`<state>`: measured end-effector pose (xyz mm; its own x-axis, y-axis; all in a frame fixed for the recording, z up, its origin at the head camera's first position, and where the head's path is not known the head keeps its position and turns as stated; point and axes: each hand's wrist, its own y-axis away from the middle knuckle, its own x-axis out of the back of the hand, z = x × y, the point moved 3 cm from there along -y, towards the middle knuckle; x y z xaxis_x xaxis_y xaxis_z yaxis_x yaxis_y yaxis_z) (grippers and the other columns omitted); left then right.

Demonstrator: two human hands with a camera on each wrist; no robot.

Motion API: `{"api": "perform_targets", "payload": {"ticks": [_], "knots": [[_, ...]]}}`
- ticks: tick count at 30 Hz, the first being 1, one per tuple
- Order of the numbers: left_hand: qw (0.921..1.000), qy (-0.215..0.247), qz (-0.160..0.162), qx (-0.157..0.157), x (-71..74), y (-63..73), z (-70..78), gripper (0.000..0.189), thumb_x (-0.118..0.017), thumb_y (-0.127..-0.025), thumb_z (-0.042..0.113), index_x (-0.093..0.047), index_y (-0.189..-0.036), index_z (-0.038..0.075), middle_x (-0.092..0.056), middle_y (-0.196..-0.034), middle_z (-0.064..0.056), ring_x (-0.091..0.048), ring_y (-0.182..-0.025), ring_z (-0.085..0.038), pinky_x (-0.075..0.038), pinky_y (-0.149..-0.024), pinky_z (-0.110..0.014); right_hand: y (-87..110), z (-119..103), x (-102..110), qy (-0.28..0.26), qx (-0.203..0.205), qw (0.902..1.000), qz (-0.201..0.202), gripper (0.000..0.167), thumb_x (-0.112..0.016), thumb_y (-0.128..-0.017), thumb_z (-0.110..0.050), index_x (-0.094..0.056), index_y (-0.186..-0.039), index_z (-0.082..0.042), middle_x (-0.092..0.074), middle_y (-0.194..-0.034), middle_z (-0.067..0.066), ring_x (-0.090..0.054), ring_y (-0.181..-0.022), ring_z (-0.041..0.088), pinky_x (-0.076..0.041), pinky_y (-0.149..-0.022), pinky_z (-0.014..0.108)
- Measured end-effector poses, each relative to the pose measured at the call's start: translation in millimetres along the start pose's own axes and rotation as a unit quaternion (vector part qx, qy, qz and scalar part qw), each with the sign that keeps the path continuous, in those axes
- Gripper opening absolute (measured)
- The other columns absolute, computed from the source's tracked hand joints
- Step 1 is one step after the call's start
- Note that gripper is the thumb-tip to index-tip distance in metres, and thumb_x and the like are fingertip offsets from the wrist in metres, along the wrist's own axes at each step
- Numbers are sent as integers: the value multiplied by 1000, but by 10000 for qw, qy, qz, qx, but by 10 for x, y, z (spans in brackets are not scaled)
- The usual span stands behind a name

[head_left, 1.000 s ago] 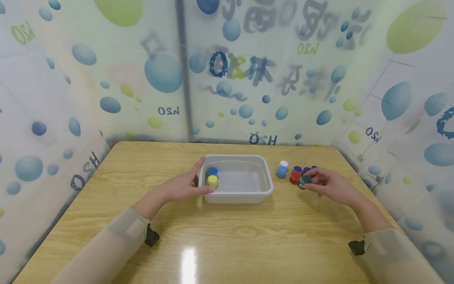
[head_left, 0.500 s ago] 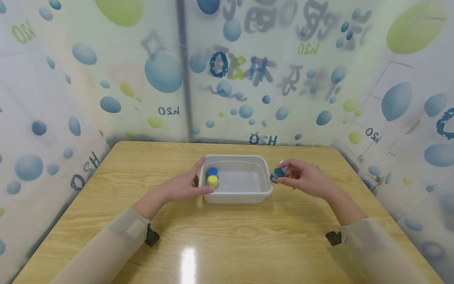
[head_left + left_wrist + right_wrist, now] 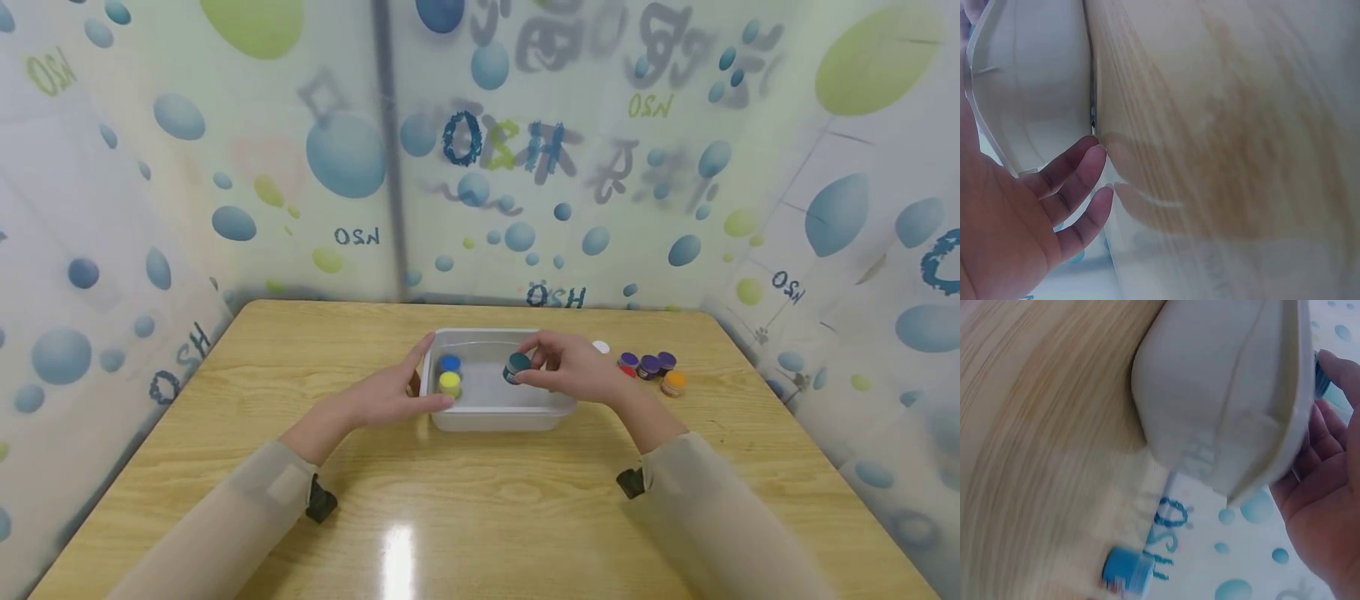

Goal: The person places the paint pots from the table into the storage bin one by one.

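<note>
My right hand (image 3: 573,367) pinches a small paint jar with a dark green lid (image 3: 517,367) between thumb and fingers, over the inside of a white plastic tub (image 3: 501,421). Behind the tub's rim in the right wrist view, part of the same dark jar (image 3: 1321,378) shows at my fingertips. My left hand (image 3: 386,393) rests along the tub's left end, thumb on the front rim and index finger at the back corner. Its other fingers (image 3: 1085,215) are loosely bent beside the outer wall. Inside, at the left end, stand a blue-lidded jar (image 3: 450,364) and a yellow-lidded jar (image 3: 449,383).
Right of the tub stand several more jars: purple-lidded ones (image 3: 648,366), an orange one (image 3: 673,383), a partly hidden red one (image 3: 627,372) and a white-lidded one (image 3: 601,347). A light blue jar (image 3: 1127,570) shows in the right wrist view. Patterned curtains (image 3: 517,192) surround the wooden table (image 3: 480,500).
My right hand has carried the dark green-lidded jar leftward from the group of jars, across the tub's right rim to above its inside. The left hand and the tub have stayed put.
</note>
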<state>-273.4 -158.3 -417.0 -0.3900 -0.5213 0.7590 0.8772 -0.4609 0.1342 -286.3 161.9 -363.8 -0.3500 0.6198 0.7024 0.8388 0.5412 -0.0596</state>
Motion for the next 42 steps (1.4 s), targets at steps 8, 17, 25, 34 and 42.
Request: {"api": "perform_targets", "payload": {"ticks": [8, 17, 25, 34, 42], "knots": [[10000, 40, 3, 20, -8, 0, -3, 120, -68, -97, 75, 7, -178, 28, -70, -114, -7, -65, -97, -20, -54, -82, -36, -334, -112, -376, 105, 176, 9990, -405, 32, -86, -98, -33, -75, -124, -19, -73, -95, -2, -65, -84, 17, -56, -80, 32], [9999, 111, -22, -32, -13, 10, 8, 119, -67, -97, 75, 8, -177, 30, -70, -112, -7, -65, -95, -19, -53, -79, -35, -532, -176, -602, 83, 115, 9965, -822, 36, -83, -99, -37, -73, -129, -20, -75, -96, -3, -69, -80, 15, -59, -79, 31], [9999, 104, -13, -17, -24, -9, 3, 120, -66, -96, 77, 8, -177, 30, -70, -113, -6, -65, -96, -19, -53, -80, -35, -601, -107, -759, 221, 106, 9932, -1141, 27, -82, -99, -31, -75, -124, -23, -74, -96, -4, -66, -86, 14, -56, -81, 30], [9999, 93, -29, -56, -8, -17, -11, 122, -67, -97, 76, 10, -177, 27, -69, -111, -8, -64, -94, -19, -52, -78, -35, -641, -88, -815, 299, 44, 9901, -1370, 28, -80, -102, -25, -75, -130, -23, -77, -94, -5, -69, -85, 12, -57, -82, 29], [9999, 97, -29, -72, -1, -3, 16, 121, -68, -97, 74, 9, -178, 26, -68, -115, -8, -64, -100, -20, -52, -84, -36, -623, -118, -805, 175, 42, 9888, -1484, 27, -77, -104, -19, -75, -130, -19, -82, -102, -1, -72, -92, 9, -57, -87, 27]]}}
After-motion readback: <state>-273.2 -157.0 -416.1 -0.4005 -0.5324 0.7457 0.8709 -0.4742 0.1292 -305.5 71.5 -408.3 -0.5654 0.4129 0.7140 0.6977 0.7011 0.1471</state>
